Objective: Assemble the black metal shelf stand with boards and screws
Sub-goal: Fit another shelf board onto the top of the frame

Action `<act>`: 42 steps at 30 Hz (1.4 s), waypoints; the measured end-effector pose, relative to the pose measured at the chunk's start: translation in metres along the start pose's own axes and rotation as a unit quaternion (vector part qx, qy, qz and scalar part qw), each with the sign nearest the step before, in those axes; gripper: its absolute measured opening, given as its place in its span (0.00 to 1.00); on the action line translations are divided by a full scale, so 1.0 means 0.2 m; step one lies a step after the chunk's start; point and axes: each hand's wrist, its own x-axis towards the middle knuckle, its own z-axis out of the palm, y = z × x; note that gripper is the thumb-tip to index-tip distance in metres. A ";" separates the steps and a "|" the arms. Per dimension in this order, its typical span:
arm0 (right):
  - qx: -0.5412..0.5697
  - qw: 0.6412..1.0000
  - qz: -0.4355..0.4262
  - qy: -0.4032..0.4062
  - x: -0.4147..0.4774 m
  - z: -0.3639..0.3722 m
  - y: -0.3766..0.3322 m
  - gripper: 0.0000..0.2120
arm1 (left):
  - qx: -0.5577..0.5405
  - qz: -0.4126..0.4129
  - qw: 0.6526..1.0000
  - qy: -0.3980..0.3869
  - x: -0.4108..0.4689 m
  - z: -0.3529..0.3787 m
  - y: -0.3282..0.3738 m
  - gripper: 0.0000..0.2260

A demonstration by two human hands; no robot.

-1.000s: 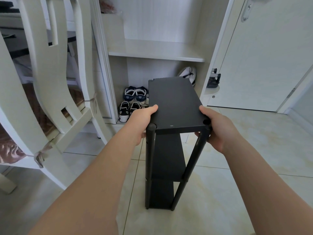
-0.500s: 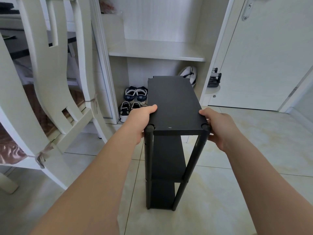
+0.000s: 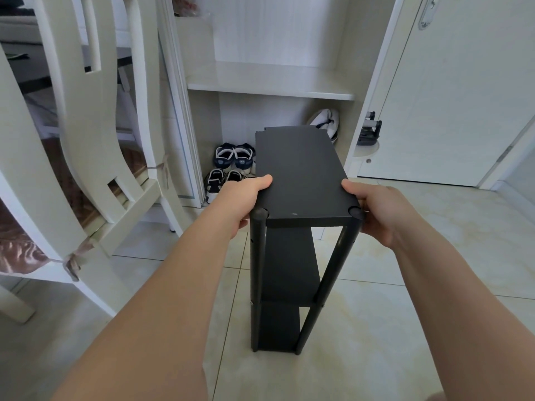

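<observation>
The black metal shelf stand (image 3: 301,175) stands upright on the tiled floor, with a top board, a middle board (image 3: 289,264) and a lower board between round black posts. My left hand (image 3: 243,198) grips the left edge of the top board, thumb on top near the front left post (image 3: 257,256). My right hand (image 3: 373,209) grips the right edge beside the front right post (image 3: 335,273), thumb on the board's surface. The fingers of both hands are hidden under the board.
White chairs (image 3: 95,134) stand stacked at the left. An open white cabinet (image 3: 269,82) behind the stand holds several shoes (image 3: 231,166) at floor level. A white door (image 3: 451,91) is at the right. Pale floor tiles (image 3: 405,328) spread around the stand.
The stand has shifted slightly and straightened; its top board sits a little nearer and more level. Both hands keep their grip on the board's edges.
</observation>
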 end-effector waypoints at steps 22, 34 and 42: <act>0.000 0.999 0.001 -0.034 0.01 -0.04 0.00 0.10 | -0.006 0.011 1.000 -0.009 -0.04 0.02 0.01 0.16; 0.057 0.998 -0.024 -0.022 -0.03 -0.01 0.01 0.13 | -0.126 0.057 0.990 -0.029 -0.04 0.04 0.02 0.12; 0.071 0.996 -0.057 0.001 -0.04 0.00 -0.03 0.14 | -0.130 0.065 0.989 -0.027 -0.03 0.03 0.05 0.12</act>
